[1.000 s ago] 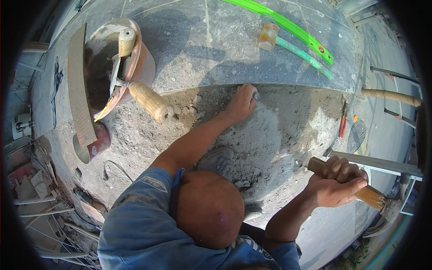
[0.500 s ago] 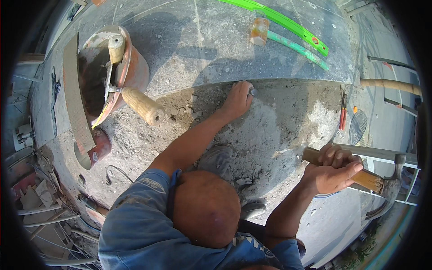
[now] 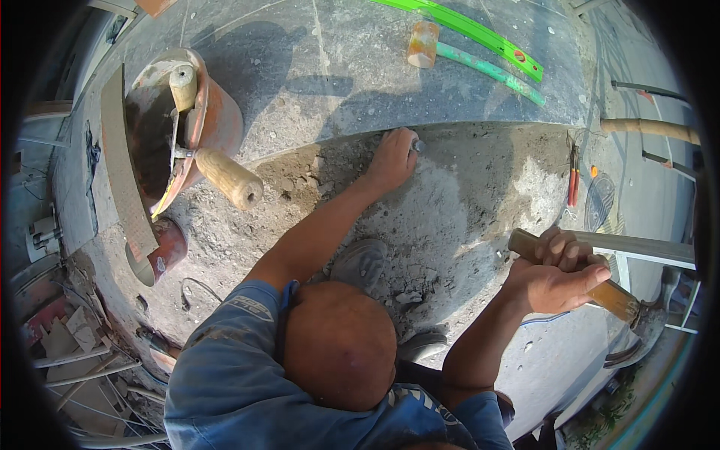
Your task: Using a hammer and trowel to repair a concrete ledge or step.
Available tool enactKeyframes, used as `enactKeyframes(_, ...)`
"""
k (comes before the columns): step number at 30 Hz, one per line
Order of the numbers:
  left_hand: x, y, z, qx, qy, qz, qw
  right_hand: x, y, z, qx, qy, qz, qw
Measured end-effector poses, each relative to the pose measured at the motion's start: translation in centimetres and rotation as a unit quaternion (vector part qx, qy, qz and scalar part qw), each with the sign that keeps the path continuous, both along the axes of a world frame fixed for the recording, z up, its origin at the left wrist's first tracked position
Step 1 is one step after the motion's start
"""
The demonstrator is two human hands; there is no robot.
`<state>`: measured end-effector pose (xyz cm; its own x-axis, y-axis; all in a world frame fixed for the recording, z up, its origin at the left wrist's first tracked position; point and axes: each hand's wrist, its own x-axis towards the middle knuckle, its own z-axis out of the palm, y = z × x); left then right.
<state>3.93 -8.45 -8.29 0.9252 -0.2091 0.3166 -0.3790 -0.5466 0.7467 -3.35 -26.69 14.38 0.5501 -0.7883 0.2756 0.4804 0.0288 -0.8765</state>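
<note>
My left hand [image 3: 393, 159] is closed around a grey metal bar [image 3: 418, 145], of which only the rounded end shows. That hand rests against the edge of the grey tiles [image 3: 360, 105], over the rough, broken strip of ground. Its lower part is hidden. On the right, my right hand [image 3: 559, 274] is raised and wrapped around the wooden handle of a claw hammer [image 3: 618, 300]. The hammer's metal head points to the right, near the rim of the picture, well apart from the bar.
At left stands an orange bucket [image 3: 223, 116] with wooden-handled trowels [image 3: 229, 178] across its rim and a long flat strip [image 3: 124, 165] beside it. A mallet [image 3: 489, 72] and green spirit level [image 3: 480, 33] lie on the tiles. Red-handled pliers [image 3: 574, 182] lie at right.
The hammer head has dropped slightly and shifted a little to the right, while my right hand stays around its handle. My left hand keeps its place at the tile edge; the view has shifted slightly.
</note>
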Motion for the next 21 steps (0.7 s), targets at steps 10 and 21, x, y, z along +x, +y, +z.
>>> enactKeyframes(10, 0.1, 0.1, -0.4, 0.006, 0.006, -0.005, 1.000, -2.8, 3.0, -6.6, -0.084, 0.344, 0.270, 0.895)
enactKeyframes(21, 0.6, -0.2, -0.4, 0.014, -0.015, -0.009, 1.000, -5.0, 3.9, -17.5, -0.179, 0.446, 0.363, 0.798)
